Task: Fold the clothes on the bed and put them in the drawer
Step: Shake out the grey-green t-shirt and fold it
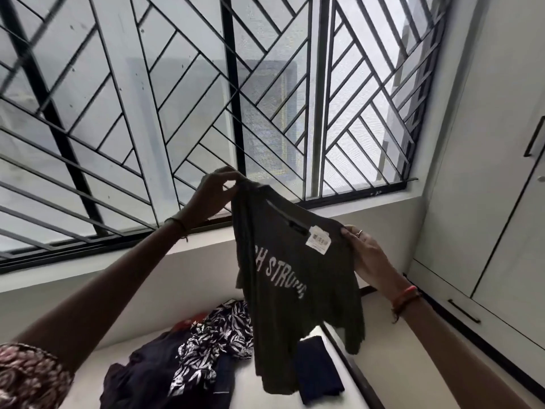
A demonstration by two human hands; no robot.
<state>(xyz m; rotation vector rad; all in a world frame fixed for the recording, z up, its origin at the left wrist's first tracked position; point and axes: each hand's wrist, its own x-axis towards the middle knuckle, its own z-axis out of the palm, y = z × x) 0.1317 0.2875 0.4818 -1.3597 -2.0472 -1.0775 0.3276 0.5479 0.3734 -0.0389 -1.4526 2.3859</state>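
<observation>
Head view, first garment raised for folding. Your left hand [213,187] pinches one shoulder of the dark olive T-shirt [300,278], fingers closed on the fabric at the top. Your right hand [364,255] grips the opposite shoulder, thumb over the cloth just beside the white price tag [320,239]. The shirt hangs clear of the bed [265,391], printed front toward you, its left side bunched so the lettering is partly hidden. Below, at 7 o'clock from the shirt, lie the unfolded clothes: a black-and-white print garment [215,343] and a dark navy garment [147,376]. A small dark blue folded piece [318,370] rests at 5 o'clock. The step in hand appears to be spreading the shirt. The next move calls for drawing your hands apart to flatten it, then lowering it onto bare bed. The drawer cannot be identified with certainty.
</observation>
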